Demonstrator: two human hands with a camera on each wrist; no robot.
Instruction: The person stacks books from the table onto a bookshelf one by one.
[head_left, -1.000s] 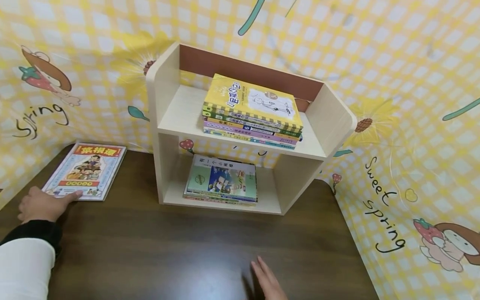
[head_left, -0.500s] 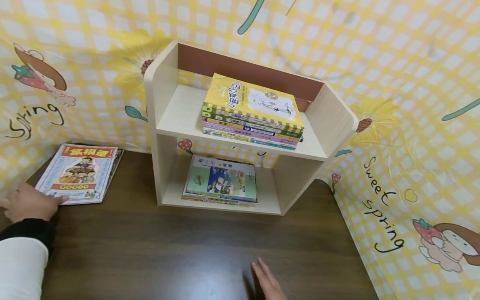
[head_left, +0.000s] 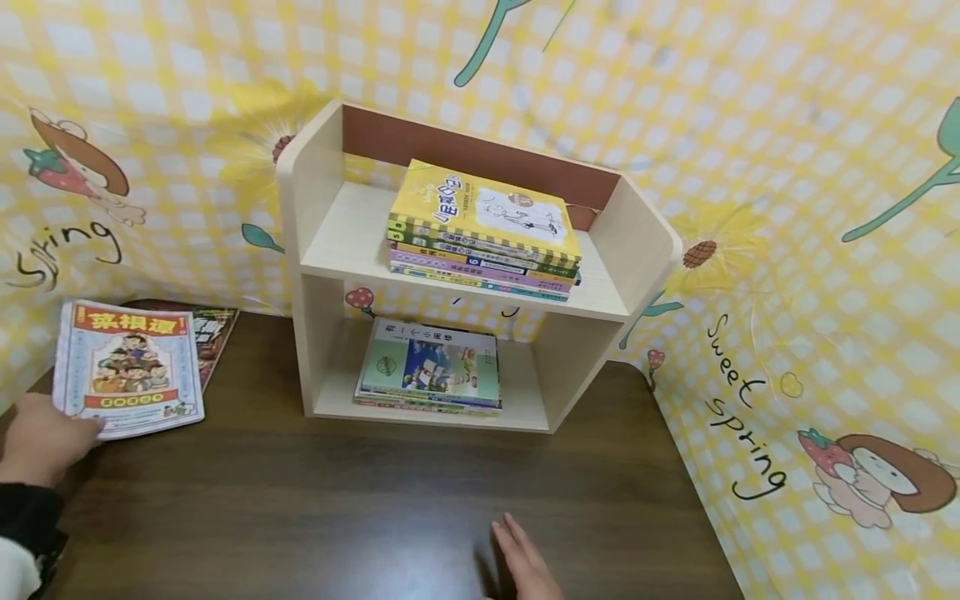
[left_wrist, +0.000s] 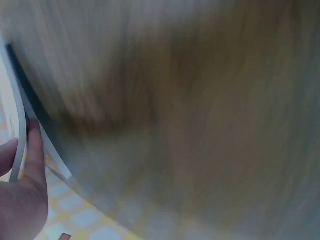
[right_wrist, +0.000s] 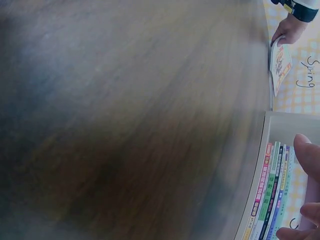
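At the far left of the head view, my left hand (head_left: pixel 47 440) pinches the lower left corner of a light blue children's book (head_left: pixel 131 367) with a red and yellow title. The thumb lies on the cover. In the left wrist view the fingers (left_wrist: pixel 35 160) reach behind the book (left_wrist: pixel 20 135), between it and another book's edge. A darker book (head_left: pixel 219 329) lies under it, mostly hidden. My right hand (head_left: pixel 525 560) holds nothing, low over the brown table (head_left: pixel 360 508), its fingers extended in front of the shelf.
A two-tier pale wooden shelf (head_left: pixel 296 333) stands mid-table against a checked cloth wall (head_left: pixel 480 50). Its upper tier bears a stack of books topped by a yellow one (head_left: pixel 487 204); the lower tier bears a flatter stack with a green cover (head_left: pixel 435 362) on top.
My left hand has drawn the light blue book left and toward me, lifting its near edge and uncovering the darker book beneath. My right hand has stayed nearly still. The head view has shifted slightly.
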